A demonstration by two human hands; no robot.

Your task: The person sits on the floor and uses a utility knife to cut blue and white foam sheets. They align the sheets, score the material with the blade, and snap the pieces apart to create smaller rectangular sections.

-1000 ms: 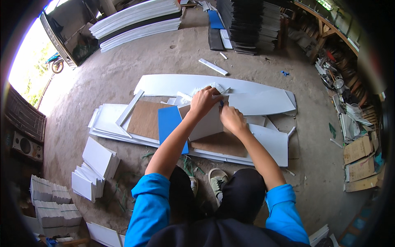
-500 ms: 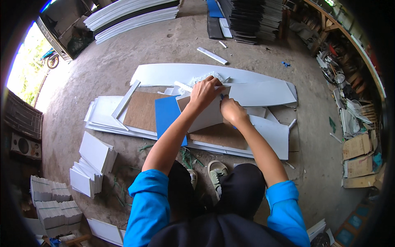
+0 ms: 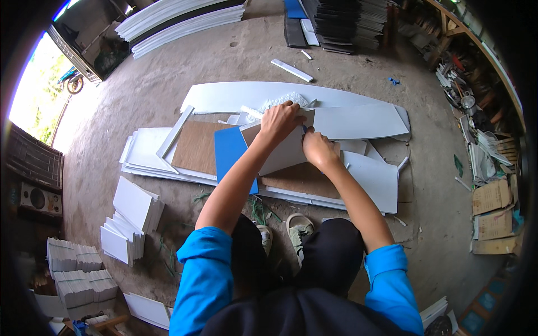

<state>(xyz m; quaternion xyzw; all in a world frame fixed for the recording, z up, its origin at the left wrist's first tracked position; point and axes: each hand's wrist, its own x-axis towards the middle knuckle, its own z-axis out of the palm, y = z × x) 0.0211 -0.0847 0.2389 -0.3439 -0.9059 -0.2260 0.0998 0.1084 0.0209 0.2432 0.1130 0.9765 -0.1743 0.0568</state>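
Beside the blue sheet (image 3: 231,154), left hand (image 3: 278,120) presses fingers-down on a white panel (image 3: 286,154); right hand (image 3: 316,148) grips a blue-tipped tool (image 3: 304,129) at that panel's edge.

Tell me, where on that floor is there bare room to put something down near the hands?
Bare concrete lies between the long white strips at the top and the big curved white sheet; another patch sits right of the white panels, before the cardboard pieces. It is crowded around the left hand and right hand, where boards overlap.
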